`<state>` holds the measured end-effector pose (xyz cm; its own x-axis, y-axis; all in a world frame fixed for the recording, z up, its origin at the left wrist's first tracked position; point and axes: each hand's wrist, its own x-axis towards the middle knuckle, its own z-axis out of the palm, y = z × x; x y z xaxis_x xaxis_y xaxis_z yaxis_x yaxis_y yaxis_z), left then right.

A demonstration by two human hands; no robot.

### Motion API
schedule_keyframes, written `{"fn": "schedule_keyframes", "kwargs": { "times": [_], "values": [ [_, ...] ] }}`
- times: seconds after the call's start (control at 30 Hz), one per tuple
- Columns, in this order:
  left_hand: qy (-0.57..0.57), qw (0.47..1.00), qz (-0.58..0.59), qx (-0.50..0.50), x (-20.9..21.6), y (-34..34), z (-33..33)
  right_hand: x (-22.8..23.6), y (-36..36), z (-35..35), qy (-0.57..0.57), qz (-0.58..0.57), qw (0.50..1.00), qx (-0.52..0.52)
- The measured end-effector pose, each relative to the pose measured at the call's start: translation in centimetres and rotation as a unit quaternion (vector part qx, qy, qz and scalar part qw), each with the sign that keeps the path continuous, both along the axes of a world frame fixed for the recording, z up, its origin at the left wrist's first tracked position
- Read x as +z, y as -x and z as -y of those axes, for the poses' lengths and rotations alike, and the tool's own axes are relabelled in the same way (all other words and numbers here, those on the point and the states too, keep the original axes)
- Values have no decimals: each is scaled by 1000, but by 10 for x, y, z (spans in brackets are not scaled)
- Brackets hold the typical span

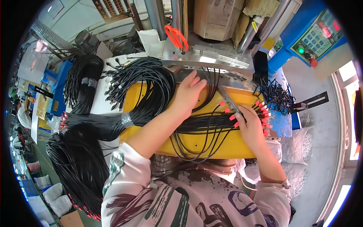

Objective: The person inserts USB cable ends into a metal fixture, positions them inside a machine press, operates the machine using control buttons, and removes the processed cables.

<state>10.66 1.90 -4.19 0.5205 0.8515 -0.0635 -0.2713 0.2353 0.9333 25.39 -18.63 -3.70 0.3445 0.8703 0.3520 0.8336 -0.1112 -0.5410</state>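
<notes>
My left hand (190, 92) is stretched toward the press, fingers extended and apart, beside several thin black cables (215, 78) that run down from the metal mould (211, 56). My right hand (249, 125) is closed round one end of a slim grey metal bar (229, 99), whose exact kind I cannot make out; it slants up and left toward the mould. Beneath both hands, a bundle of black cables (206, 124) lies across a yellow plate (189, 143). Red caps (263, 113) cover the cable ends by my right hand.
Thick coiled cable bundles (151, 81) lie to the left, and more hang over the front left edge (77, 162). Small black scraps (278, 98) are heaped at the right. A blue control panel (312, 36) stands at the upper right; an orange cord loop (176, 38) hangs on the press.
</notes>
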Motion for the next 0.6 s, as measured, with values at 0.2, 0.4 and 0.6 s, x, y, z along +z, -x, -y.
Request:
{"fn": "schedule_keyframes", "kwargs": {
  "times": [0.2,0.4,0.6],
  "values": [
    [198,977,-7,-78,0,-41,-35,12,-22,-64,97,-115,987,48],
    [81,984,-75,-142,-22,35,15,-2,-29,-72,73,-161,981,75],
    [119,977,-72,-164,-20,23,16,-10,-37,-63,47,-167,981,86]
  ]
}}
